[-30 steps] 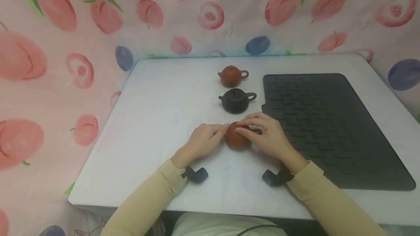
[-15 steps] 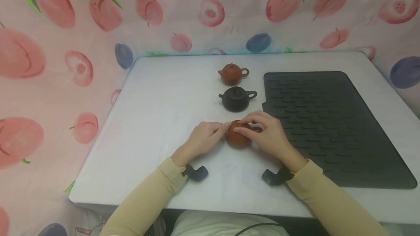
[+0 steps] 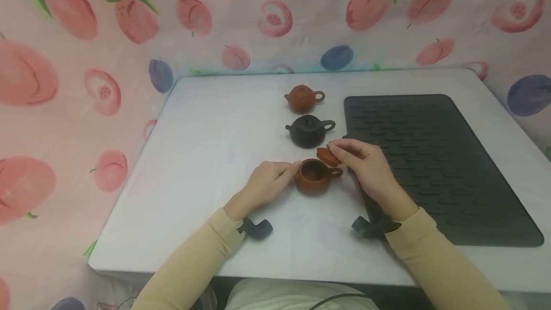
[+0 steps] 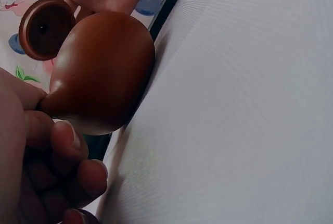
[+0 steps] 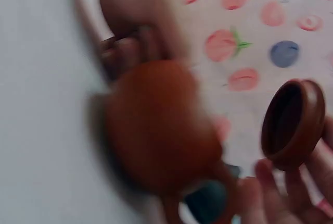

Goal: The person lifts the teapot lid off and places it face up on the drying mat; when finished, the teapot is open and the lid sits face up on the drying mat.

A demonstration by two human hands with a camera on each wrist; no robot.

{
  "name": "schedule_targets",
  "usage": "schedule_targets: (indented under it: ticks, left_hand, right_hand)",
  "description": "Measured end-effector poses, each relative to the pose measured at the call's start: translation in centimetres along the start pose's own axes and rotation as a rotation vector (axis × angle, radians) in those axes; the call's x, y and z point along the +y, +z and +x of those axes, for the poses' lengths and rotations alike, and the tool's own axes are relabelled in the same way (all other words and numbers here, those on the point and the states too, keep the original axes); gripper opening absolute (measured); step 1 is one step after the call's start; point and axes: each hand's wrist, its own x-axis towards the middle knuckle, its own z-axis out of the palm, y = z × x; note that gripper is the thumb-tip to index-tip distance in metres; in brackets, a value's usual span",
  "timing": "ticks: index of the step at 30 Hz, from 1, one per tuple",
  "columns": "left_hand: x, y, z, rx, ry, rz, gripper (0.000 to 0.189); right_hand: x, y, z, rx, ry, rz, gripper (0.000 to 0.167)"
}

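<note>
Uncovering step, apparently | Right-hand grip [image 3: 366, 161] pinches the tilted lid [image 3: 328, 157], clear of the open brown teapot [image 3: 312, 186], upright on the desk [image 3: 206, 157] | Left-hand grip [image 3: 269, 181] pinches its spout [image 4: 53, 100] | Next move likely calls for a steady lid, wide of the black teapot [image 3: 307, 133]

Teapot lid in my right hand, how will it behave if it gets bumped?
The lid looks rigid and probably brittle, seemingly clay like the open teapot. Its smooth surface might slip from the right hand. Its circular rim suggests it could roll if it lands on edge.
</note>
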Motion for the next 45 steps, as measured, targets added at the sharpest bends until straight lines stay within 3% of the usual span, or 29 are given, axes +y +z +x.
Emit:
schedule_targets:
  ticks: [2,5,7,10,12,14,15,16,18,20,22,25,28,31,38,45]
  left_hand:
    - [0.0,0.0,0.0,0.003,0.001,-0.004,0.048]
    - [-0.1,0.0,-0.1,0.008,-0.005,-0.007,0.049]
    - [-0.2,0.1,-0.2,0.007,-0.007,-0.011,0.050]
    - [-0.2,0.2,-0.2,0.008,-0.013,-0.015,0.051]
    - [-0.2,0.2,-0.2,0.011,-0.011,-0.020,0.051]
    - [-0.1,0.2,-0.2,0.017,-0.013,-0.025,0.052]
    - [-0.1,0.1,-0.2,0.020,-0.012,-0.028,0.052]
    - [0.0,0.1,-0.2,0.022,-0.012,-0.031,0.052]
    - [0.0,0.2,-0.3,0.025,-0.015,-0.035,0.052]
    - [0.0,0.2,-0.4,0.023,-0.017,-0.035,0.052]
    - [0.0,0.3,-0.4,0.018,-0.019,-0.028,0.052]
    - [0.0,0.2,-0.4,0.016,-0.018,-0.026,0.052]
    - [0.0,0.2,-0.3,0.021,-0.014,-0.028,0.052]
    - [-0.1,0.3,-0.2,0.024,-0.012,-0.030,0.052]
    - [0.0,0.2,-0.2,0.025,-0.011,-0.026,0.052]
    - [0.1,0.3,-0.2,0.033,-0.011,-0.034,0.052]
  right_hand:
    - [-0.2,-1.1,0.1,-0.047,0.097,0.275,0.028]
    - [0.0,-3.0,0.4,-0.103,0.225,0.792,0.021]
    - [0.3,-4.5,0.4,-0.090,0.281,1.040,0.020]
    - [0.4,-7.1,0.3,-0.060,0.281,1.246,0.025]
    - [0.2,-9.1,-0.1,-0.021,0.226,1.293,0.032]
    - [0.0,-11.2,-0.5,0.056,0.122,1.199,0.032]
    - [-0.1,-12.2,-0.7,0.132,0.065,1.095,0.028]
    - [-0.1,-13.2,-1.0,0.215,0.023,0.943,0.022]
    - [0.2,-15.3,-1.7,0.402,0.022,0.492,0.014]
    - [0.8,-17.2,-2.5,0.553,0.141,0.044,0.019]
    - [1.8,-19.0,-3.4,0.590,0.275,-0.307,0.034]
    - [3.0,-21.0,-4.5,0.528,0.395,-0.583,0.055]
    - [3.8,-21.8,-5.0,0.478,0.411,-0.727,0.072]
    - [4.2,-22.0,-4.9,0.485,0.428,-0.771,0.074]
    - [4.1,-21.3,-4.9,0.574,0.522,-0.739,0.088]
    - [4.4,-21.3,-4.9,0.625,0.497,-0.742,0.087]
